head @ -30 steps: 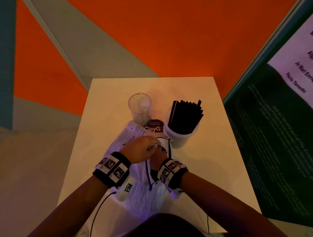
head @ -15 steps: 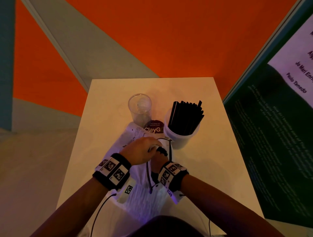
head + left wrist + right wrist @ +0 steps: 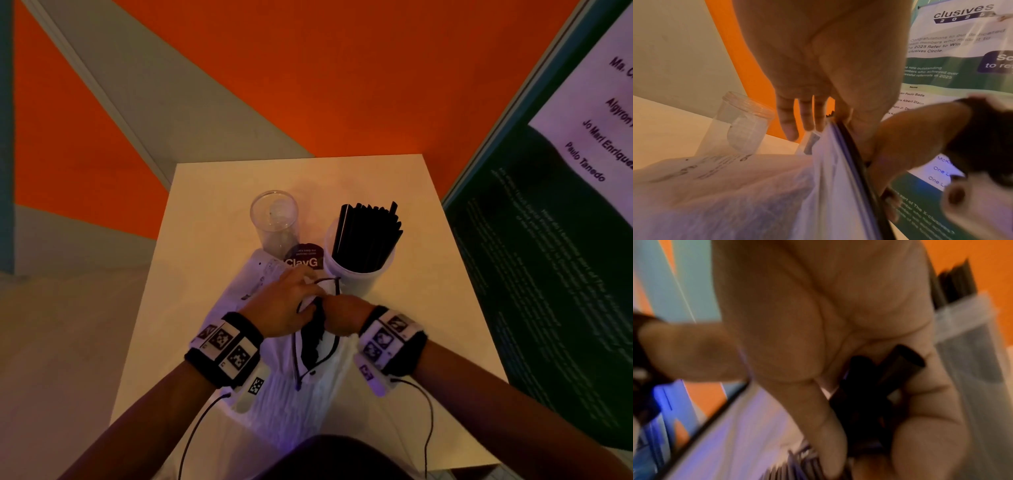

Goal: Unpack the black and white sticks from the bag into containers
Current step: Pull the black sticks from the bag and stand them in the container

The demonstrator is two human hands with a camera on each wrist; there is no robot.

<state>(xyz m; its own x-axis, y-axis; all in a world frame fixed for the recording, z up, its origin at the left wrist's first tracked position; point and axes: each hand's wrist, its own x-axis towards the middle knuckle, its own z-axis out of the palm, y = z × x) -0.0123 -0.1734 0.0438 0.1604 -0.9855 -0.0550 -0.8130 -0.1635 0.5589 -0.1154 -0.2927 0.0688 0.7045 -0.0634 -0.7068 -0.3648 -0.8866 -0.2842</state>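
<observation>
Fingers of the right hand (image 3: 838, 353) curl round black sticks (image 3: 869, 386); left hand (image 3: 284, 305) pinches the bag (image 3: 291, 404) rim.

The white bag (image 3: 274, 394) is lying down the middle of the table (image 3: 212, 212), with the clear jar (image 3: 275, 222) and the tub of black sticks (image 3: 363, 250) standing side by side just beyond it, leaving a narrow gap between them. Bare tabletop is flanking the bag left and right.
</observation>
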